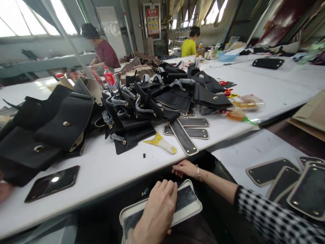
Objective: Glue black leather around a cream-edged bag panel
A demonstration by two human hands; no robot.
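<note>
My left hand [158, 211] is closed over a black panel with a cream border [189, 203], low in front of the table edge. The panel lies tilted, and my fingers cover its middle. Just beyond its upper right corner, my right hand [186, 169], with a bracelet at the wrist, has its fingers curled together beside the table edge. What they hold, if anything, is lost against the dark background. On the table near that hand are several narrow black strips with pale edges [186, 139] and a yellow and white tool [162, 142].
Black bag pieces [172, 96] are heaped across the white table [106, 189]. A phone [52, 183] lies near the front edge. Finished-looking black panels [309, 189] are stacked at right. Another person's hand [5, 189] shows at the left edge; two people sit farther back.
</note>
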